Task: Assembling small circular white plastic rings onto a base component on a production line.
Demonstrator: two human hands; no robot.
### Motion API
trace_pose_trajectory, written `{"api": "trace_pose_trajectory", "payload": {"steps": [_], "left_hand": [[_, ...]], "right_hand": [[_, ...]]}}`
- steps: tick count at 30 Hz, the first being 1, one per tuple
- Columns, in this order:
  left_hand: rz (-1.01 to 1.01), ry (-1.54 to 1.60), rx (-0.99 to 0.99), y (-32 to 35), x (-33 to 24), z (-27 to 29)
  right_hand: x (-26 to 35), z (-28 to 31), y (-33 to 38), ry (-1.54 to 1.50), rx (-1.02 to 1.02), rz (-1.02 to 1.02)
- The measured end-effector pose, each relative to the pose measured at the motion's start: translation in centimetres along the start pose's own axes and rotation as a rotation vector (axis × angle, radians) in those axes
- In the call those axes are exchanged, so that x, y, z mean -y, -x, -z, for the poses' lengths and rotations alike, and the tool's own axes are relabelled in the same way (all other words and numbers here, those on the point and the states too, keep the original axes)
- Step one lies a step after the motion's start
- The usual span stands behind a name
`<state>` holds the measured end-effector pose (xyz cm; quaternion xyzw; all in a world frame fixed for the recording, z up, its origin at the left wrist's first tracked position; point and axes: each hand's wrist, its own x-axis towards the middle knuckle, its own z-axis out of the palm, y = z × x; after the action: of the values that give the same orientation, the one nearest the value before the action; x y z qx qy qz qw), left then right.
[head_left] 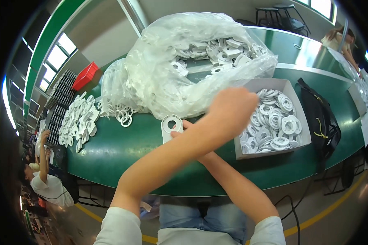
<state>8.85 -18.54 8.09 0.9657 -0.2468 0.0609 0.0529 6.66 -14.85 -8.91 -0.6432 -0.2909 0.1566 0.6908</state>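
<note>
Arms crossed above a green surface [122, 143]. The left hand [232, 111] reaches to about 2 o'clock of the picture's centre, over the near-left corner of a grey cardboard box of white plastic rings [274, 118]; it appears blurred, seen from the back, so how far its grip is open, or whether it holds anything, cannot be told. The right hand [184, 130] lies mostly hidden beneath the left forearm; its visible fingertips touch the lower right edge of a flat white plastic part with a round hole [171, 127], but the closure of its grip cannot be told. This part sits near the picture's centre, hole uppermost, long axis running 12 to 6 o'clock. At 12 o'clock lies a clear plastic bag of similar white parts [180, 65]; at 9 o'clock, a loose heap of white pieces [79, 120].
</note>
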Motion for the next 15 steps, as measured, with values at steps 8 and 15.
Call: {"api": "trace_pose_trajectory", "payload": {"steps": [8, 15], "left_hand": [[0.068, 0.013, -0.032, -6.6, 1.7, -5.3], [0.306, 0.988, -0.344, 7.3, 9.0, 2.0]], "right_hand": [[-0.7, -0.9, 0.4, -0.543, -0.049, 0.004], [5.4, 0.2, 1.0, -0.521, 0.015, -0.232]]}}
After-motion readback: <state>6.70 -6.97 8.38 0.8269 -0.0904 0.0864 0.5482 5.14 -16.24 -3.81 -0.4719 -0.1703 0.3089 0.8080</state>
